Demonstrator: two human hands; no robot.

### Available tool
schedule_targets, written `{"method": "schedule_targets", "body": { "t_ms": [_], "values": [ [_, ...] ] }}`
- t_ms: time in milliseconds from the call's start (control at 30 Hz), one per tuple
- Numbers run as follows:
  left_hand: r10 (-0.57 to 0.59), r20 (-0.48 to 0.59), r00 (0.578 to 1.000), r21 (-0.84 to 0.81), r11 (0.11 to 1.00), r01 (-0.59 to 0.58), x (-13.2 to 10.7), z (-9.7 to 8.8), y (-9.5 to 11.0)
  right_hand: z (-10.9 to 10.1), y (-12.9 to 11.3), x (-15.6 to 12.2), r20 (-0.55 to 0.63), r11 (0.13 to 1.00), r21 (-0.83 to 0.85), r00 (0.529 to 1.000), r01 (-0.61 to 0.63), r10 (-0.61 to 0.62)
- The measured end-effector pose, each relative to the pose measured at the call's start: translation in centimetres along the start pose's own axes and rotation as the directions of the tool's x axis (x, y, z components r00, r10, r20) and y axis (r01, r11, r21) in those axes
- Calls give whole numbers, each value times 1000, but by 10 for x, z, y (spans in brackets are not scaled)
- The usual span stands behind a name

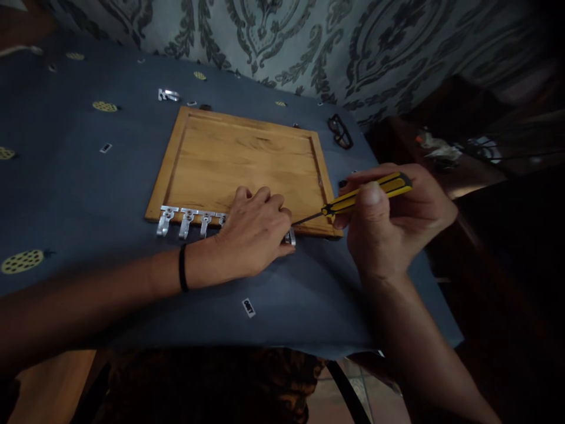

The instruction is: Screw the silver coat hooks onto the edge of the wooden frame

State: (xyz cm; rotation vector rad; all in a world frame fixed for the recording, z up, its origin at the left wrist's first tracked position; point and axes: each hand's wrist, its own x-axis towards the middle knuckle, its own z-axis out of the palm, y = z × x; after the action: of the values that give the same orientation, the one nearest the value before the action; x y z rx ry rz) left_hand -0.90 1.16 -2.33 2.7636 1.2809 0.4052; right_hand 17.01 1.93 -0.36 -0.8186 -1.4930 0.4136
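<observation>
A framed wooden panel (251,150) lies flat on the cloth-covered table, with several metal hinges (187,219) in a row along its near edge. My left hand (258,229) bends over that edge, its fingers curled on the wood and its thumb at a metal hinge (290,237), mostly hidden beneath the hand. In my right hand (388,218) is a yellow-and-black screwdriver (366,194), gripped by the handle with the thumb on top. Its shaft slants down leftward to that hinge; the tip's exact contact is hidden by my left fingers.
One loose metal hinge (169,94) lies beyond the panel's far left corner. Black-framed glasses (339,131) rest to the panel's right. A patterned wall (282,41) rises behind the blue tablecloth (79,194). Assorted items (441,150) sit on a dark surface at right.
</observation>
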Motion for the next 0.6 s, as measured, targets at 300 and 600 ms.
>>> {"method": "schedule_targets", "body": {
  "t_ms": [300,600],
  "values": [
    [-34,62,997,-7,999,34,0,-10,4,2,1,2,-3,1000,-22,1000,5,-5],
    [-23,71,997,-16,1000,24,0,-12,4,2,5,4,-1,1000,8,1000,4,-4]
  ]
}}
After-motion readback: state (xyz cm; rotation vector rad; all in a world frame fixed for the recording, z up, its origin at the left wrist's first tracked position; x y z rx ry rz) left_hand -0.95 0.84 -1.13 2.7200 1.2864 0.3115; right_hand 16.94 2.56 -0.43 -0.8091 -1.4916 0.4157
